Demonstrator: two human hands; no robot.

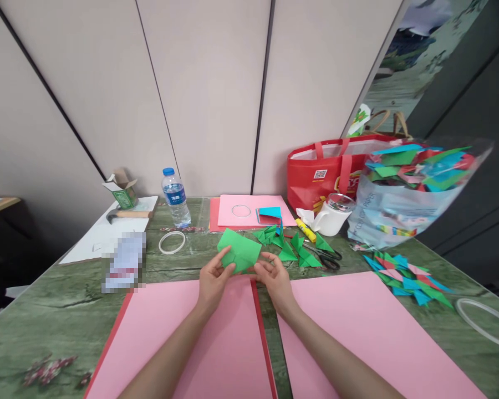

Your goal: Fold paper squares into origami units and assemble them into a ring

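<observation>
Well left of the green paper [239, 246], on the worktop [45, 321], can make out a hammer [131, 214] lying on a white sheet [87, 246]. Nearer, though also left of the green paper, can see a white ring [159, 244]. In front of the green paper, can see a pink sheet [228, 343], flat and unfolded, lying over red. With the left hand [213, 284], pinching the left part of the green paper between thumb and closed-up fingers, above that pink sheet's far edge. Looks only part folded, to judge from the broad, angular outline, and so probably short of done. With the right hand [276, 282], reaching the lower right edge of the green paper, fingers curled and slightly parted; cannot tell whether gripping. Just right of the green paper, can count several small green pieces [307, 256] as apparently folded already, beside black scissors [329, 258]. Farther right of the green paper, can find a second unfolded pink sheet [370, 327], then a clear bag [393, 205] full of coloured folded pieces and a loose multicoloured pile [411, 280], seemingly much work finished
</observation>
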